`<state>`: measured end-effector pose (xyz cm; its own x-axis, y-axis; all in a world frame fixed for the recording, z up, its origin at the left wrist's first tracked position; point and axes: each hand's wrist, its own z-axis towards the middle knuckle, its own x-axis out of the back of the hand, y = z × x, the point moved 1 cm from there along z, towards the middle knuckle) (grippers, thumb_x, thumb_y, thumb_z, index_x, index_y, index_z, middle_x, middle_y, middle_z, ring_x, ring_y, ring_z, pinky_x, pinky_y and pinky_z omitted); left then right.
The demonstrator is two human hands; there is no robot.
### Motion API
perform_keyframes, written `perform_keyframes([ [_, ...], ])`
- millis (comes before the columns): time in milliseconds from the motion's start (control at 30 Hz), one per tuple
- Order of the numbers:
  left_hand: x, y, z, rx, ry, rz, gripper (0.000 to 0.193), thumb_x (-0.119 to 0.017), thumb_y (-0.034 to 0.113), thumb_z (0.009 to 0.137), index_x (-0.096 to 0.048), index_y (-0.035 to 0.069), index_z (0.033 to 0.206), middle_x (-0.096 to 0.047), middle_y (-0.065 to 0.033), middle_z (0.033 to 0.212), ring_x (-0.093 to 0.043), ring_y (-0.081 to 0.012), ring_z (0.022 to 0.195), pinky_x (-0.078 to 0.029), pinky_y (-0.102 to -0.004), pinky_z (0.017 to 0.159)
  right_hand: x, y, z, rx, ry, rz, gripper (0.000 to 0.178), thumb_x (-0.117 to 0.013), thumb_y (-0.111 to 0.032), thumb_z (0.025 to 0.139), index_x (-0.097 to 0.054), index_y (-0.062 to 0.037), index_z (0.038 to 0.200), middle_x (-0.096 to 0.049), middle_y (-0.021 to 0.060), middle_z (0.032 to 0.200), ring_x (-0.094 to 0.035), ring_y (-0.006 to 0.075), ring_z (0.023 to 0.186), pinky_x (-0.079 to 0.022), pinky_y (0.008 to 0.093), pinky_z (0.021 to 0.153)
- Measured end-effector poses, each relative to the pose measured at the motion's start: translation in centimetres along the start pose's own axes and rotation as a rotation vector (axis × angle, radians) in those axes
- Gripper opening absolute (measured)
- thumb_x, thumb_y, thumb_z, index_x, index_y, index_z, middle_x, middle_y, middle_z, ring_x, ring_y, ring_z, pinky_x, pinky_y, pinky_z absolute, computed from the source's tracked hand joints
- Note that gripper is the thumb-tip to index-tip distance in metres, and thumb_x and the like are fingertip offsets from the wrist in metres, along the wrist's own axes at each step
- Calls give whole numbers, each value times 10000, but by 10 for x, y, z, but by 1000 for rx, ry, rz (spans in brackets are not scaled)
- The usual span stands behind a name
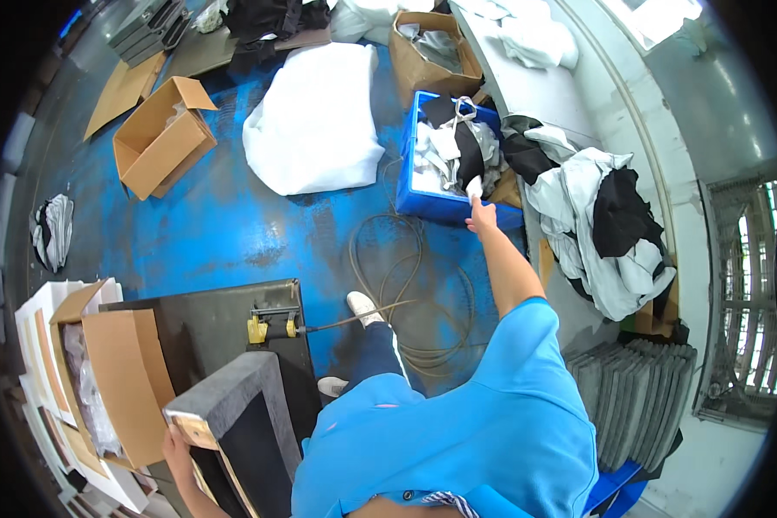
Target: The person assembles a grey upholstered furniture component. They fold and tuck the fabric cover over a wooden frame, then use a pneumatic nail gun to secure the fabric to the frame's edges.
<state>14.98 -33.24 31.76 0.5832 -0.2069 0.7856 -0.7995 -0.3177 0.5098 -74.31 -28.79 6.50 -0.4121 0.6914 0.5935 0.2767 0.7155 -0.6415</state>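
My right hand (483,216) reaches out over a blue plastic bin (440,207) and pinches the white end of a fabric piece (474,186). Black, white and grey fabric pieces (440,155) fill the bin. At the lower left, my left hand (178,447) is closed around the corner of an upholstered frame (233,384), covered in grey fabric with bare wood at its edge. That frame leans on a dark worktable (207,315). A staple gun (274,326) with yellow ends lies on the table, joined to an air hose (345,321).
Hose coils (423,345) lie on the blue floor by my foot. A large white bundle (319,116) and an open carton (164,142) stand ahead. Another carton (129,371) sits left. Grey panels (634,401) and a fabric heap (604,224) are on the right.
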Motion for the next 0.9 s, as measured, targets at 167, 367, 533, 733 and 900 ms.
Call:
perform_keyframes([
  [167,-48,6,38,-48,-13,-267,350,-508,246,1093,-632,-34,1264,-662,-65,1137,-594,-149,1064,-488,-331,949,-48,98,88,442,-230,-505,361,-584,-348,1015,-673,1,1031,-716,104,827,-676,233,584,-556,377,553],
  [367,-50,39,-31,84,171,-79,394,-569,178,1038,-625,-14,1378,-734,-149,1201,-683,-202,1110,-526,-336,974,-180,58,-307,389,-1287,-234,374,-634,-304,1031,-698,29,1188,-738,116,981,-681,161,846,-555,318,804],
  [533,-55,89,-39,-142,84,-216,318,-595,162,1025,-672,22,1300,-726,-155,1210,-685,-261,1120,-515,-350,983,-161,-27,-535,1071,-1521,150,413,-631,-281,1039,-651,26,1315,-651,168,1304,-647,242,1115,-503,327,972],
  [733,-81,112,-86,-275,30,-389,218,-689,142,966,-725,0,1128,-724,-120,1101,-697,-288,1012,-542,-364,860,-115,-56,-572,1455,-1553,-341,282,-705,-118,953,-717,13,1203,-715,160,972,-704,238,791,-554,333,689],
  [900,-97,111,-83,-404,296,-250,147,-708,118,915,-722,36,1036,-663,-132,940,-663,-358,868,-536,-437,740,-99,-45,-569,1498,-1366,-367,283,-703,-78,893,-736,-6,1164,-696,144,902,-673,274,712,-536,343,646],
])
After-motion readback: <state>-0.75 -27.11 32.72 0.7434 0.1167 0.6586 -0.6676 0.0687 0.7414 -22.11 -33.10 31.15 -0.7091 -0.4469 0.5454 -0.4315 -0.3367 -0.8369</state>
